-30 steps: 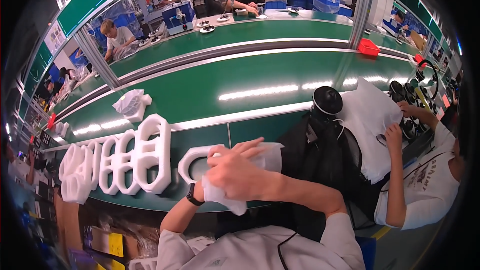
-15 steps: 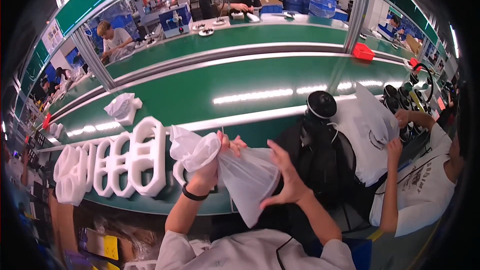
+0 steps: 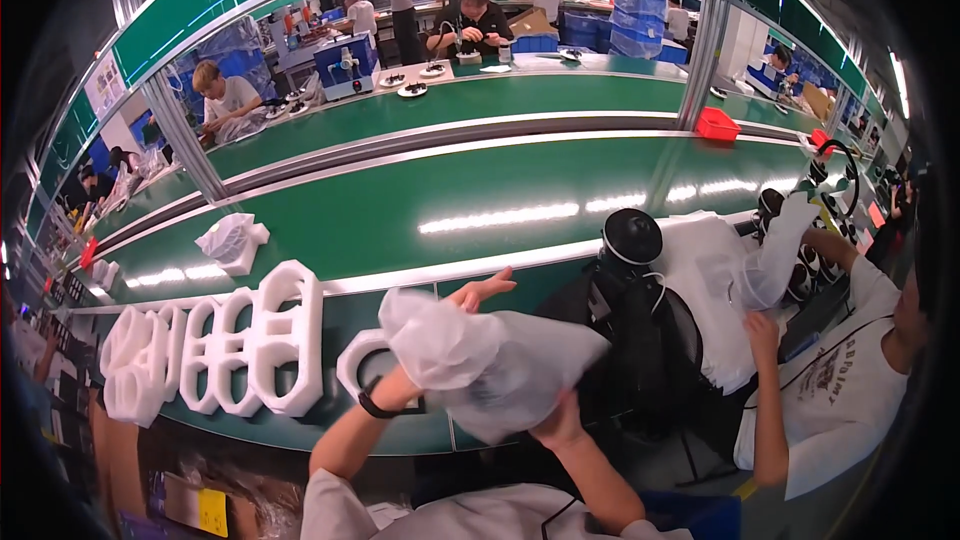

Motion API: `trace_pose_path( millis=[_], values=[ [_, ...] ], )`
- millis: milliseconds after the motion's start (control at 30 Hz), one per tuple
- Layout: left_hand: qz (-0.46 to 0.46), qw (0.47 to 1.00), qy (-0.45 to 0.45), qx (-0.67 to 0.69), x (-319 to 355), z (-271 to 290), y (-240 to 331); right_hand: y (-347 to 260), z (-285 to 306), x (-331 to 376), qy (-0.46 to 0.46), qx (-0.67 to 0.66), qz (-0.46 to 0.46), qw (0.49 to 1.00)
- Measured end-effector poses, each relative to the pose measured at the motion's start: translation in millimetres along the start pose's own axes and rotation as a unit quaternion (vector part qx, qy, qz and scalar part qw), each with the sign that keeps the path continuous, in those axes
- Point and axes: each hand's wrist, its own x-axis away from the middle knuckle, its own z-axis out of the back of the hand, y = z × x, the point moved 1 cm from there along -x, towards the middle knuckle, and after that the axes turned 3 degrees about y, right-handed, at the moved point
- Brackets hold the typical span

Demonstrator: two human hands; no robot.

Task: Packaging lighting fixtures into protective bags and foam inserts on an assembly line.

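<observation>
A translucent white plastic bag [image 3: 530,365] is bunched up in front of me above the bench edge. A greyish shape shows faintly through it, too blurred to name. My left hand [image 3: 484,291] reaches behind the bag's gathered end, fingers stretched out past its far side; its palm and thumb are hidden. My right hand [image 3: 560,424] grips the bag's lower right side, with the fingers partly covered by the film. Just left of the bag, a white foam frame [image 3: 350,365] lies on the green bench, partly covered by my left forearm.
Several white foam frames [image 3: 288,340] stand in a row at left. A bagged part in foam [image 3: 232,244] sits on the green belt [image 3: 400,210]. At right are a black round-topped device [image 3: 632,237], white bags [image 3: 700,270] and a co-worker handling a bag [image 3: 765,280]. A red bin [image 3: 717,125] stands farther back.
The bag has gone from hanging stretched downward to bunched and lifted sideways. My right hand, spread beside it before, now grips its lower side. The co-worker's flat sheet is now a crumpled bag.
</observation>
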Motion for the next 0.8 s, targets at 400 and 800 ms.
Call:
trace_pose_path(
  millis=[400, 800],
  values=[
    [-0.118, 0.991, -0.026, 0.049, 16, 14, -2, 27, 26, 0, -0.016, 0.428, -0.05, 0.902],
    [-0.035, 0.995, -0.079, 0.045, 40, -4, -4, -13, -24, -14, -0.063, 0.273, -0.045, 0.959]
  ],
)
